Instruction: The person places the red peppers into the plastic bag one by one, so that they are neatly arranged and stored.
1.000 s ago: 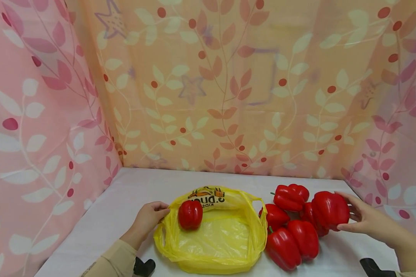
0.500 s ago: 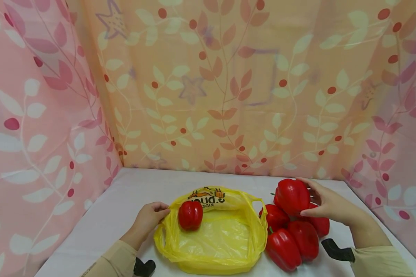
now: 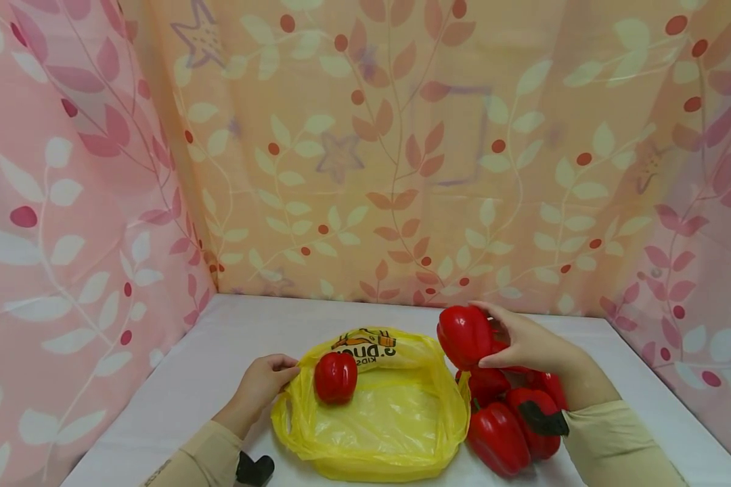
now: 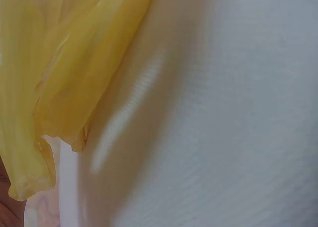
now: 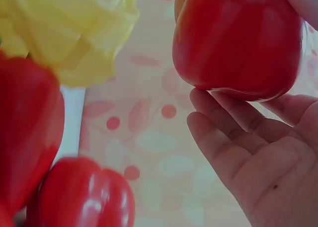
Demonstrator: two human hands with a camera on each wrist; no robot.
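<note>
A yellow plastic bag [image 3: 378,463] lies spread open on the table, with one red bell pepper [image 3: 336,379] inside at its left. My left hand [image 3: 262,385] pinches the bag's left rim between thumb and fingers; in the left wrist view the bag's yellow edge [image 4: 74,83] shows, with the fingers mostly out of frame. Up above the bag's right rim, my right hand [image 3: 526,345] grips another red bell pepper [image 3: 465,336]. In the right wrist view this held pepper [image 5: 238,43] sits between thumb and fingers. Several more peppers [image 3: 499,436] lie heaped below, right of the bag.
The white tabletop [image 3: 176,419] runs back to a patterned orange curtain [image 3: 365,169]. Pink patterned curtains [image 3: 85,223] stand at both sides. Dark straps hang at both wrists. The pepper heap touches the bag's right side.
My right hand has carried its pepper left and somewhat upward, from the far side of the heap to the bag's right rim. The left hand and the bag stay put.
</note>
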